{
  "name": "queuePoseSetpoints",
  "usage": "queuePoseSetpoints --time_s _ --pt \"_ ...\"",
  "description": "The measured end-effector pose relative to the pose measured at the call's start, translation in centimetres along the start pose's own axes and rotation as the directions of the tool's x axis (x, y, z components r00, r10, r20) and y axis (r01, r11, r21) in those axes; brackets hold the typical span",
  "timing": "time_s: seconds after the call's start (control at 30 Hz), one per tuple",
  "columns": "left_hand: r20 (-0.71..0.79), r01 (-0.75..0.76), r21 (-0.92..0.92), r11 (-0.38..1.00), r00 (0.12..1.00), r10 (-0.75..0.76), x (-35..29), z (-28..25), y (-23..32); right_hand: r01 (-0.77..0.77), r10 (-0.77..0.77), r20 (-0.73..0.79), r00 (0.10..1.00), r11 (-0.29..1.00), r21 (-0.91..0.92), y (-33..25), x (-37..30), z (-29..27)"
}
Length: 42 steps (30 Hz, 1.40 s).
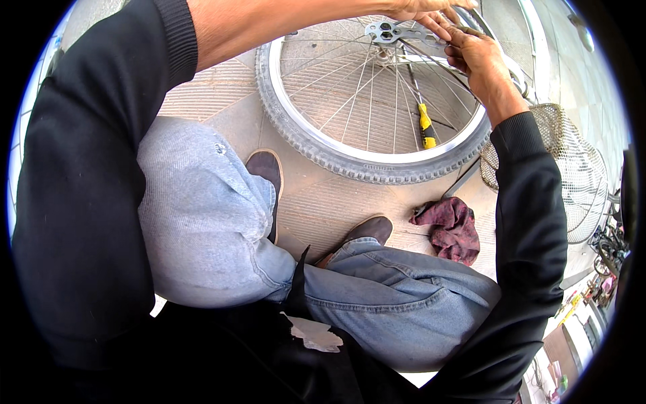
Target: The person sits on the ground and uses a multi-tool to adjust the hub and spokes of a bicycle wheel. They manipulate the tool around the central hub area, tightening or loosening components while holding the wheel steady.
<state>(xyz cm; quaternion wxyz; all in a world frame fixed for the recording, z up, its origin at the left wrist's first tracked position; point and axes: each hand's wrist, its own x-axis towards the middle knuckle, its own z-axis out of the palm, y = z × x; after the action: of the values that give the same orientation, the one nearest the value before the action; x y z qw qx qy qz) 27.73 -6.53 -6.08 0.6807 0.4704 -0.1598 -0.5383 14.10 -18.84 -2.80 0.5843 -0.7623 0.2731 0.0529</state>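
Note:
A bicycle wheel [367,163] with a knobby grey tyre lies in front of me at the top. Across its hub rests a flat silver spanner [385,32] with several holes. My right hand [479,59] has its fingers closed at the spanner's right end. My left hand [425,12] comes in from above with bent fingers, meeting the right fingertips; what it pinches is hidden, and the picture's upper edge cuts it. Below the hub, a yellow-and-black-handled screwdriver [425,126] lies among the spokes.
A crumpled dark red cloth [455,230] lies on the ribbed paving [313,195] right of my shoes [368,230]. A wire mesh basket [572,168] stands at the right beyond my forearm. White bicycle frame tubes [538,47] are at the upper right. Clutter [605,259] fills the far right rim.

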Motion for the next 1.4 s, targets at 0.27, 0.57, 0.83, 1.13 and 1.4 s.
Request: queuePoseSetpoints --time_s 0.27,0.57,0.83,1.13,1.4 --pt "0.136 0.033 -0.108 0.994 0.991 -0.019 0.6 -0.1 -0.3 -0.050 0.050 0.007 0.999 0.998 -0.036 -1.0 -0.8 0.1" --pt "-0.339 0.100 0.384 0.918 0.940 0.039 -2.9 -2.9 0.9 0.071 -0.066 0.026 0.997 0.961 -0.269 -1.7 -1.8 0.5" --pt "-0.549 0.345 0.502 0.793 0.836 -0.017 -7.7 -6.7 -0.9 0.285 -0.270 0.130 0.954 0.685 -0.671 -2.2 -3.1 0.9" --pt "-0.481 0.522 0.672 0.525 0.847 -0.227 -14.2 -2.2 -0.3 0.349 -0.295 0.218 0.930 0.525 -0.777 -2.3 -5.9 2.4" --pt "-0.083 0.409 0.406 0.817 0.907 -0.413 -16.2 1.1 -1.1 0.353 -0.263 0.241 0.934 0.571 -0.741 -1.8 -7.7 4.1"
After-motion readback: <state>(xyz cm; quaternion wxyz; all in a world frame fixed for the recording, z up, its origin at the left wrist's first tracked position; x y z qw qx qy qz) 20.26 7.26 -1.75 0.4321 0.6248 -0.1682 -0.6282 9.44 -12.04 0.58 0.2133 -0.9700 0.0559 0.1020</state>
